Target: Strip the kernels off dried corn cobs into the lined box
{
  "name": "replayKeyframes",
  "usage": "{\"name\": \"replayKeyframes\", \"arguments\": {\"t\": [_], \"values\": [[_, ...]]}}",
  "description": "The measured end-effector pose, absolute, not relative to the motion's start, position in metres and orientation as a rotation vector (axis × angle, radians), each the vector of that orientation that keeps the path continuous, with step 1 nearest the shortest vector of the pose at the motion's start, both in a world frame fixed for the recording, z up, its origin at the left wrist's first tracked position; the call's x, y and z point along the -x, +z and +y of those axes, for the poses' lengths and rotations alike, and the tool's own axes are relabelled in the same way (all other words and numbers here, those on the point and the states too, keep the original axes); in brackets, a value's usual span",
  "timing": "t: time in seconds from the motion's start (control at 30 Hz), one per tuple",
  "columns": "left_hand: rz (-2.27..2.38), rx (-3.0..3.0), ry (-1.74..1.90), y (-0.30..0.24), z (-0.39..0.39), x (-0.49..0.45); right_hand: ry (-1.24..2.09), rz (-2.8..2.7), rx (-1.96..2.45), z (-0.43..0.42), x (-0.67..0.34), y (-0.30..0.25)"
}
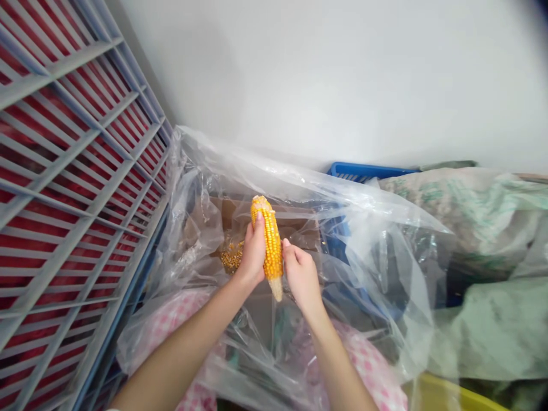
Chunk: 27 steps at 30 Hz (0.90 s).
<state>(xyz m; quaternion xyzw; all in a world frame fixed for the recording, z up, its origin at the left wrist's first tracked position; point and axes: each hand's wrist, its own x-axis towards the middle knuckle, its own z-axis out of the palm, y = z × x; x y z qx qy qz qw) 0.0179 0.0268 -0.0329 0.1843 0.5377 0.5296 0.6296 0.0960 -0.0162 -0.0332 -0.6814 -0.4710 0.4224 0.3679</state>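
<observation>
A yellow corn cob (270,237) stands nearly upright, tip up and pale stalk end down, over a cardboard box lined with clear plastic (240,211). My left hand (252,254) is wrapped round the cob's left side, thumb pressed on the kernels. My right hand (302,277) grips the lower right side, fingers closed against it. Loose yellow kernels (232,258) lie in a small heap inside the box, behind my left hand.
A large clear plastic sheet (377,251) spills over the box and my pink checked lap (171,319). A grey slatted rack (72,188) stands at left. A blue crate (363,171), greenish sacks (479,228) and a yellow tub rim (454,394) sit at right.
</observation>
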Motion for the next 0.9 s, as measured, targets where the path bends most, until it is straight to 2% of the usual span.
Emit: {"name": "replayKeyframes", "arguments": {"t": [0.13, 0.3, 0.53, 0.9], "values": [[1.17, -0.324, 1.137, -0.031, 0.028, -0.014, 1.108, -1.244, 1.694, -0.017, -0.103, -0.028], [1.202, -0.412, 1.115, -0.024, 0.032, -0.006, 0.949, -1.279, 1.711, -0.015, -0.114, -0.013], [1.118, -0.483, 1.146, -0.02, 0.026, -0.009, 1.205, -1.076, 1.504, -0.003, -0.104, -0.03], [1.174, -0.454, 1.136, -0.024, 0.025, -0.012, 0.81, -1.316, 1.902, -0.009, -0.088, -0.031]]}}
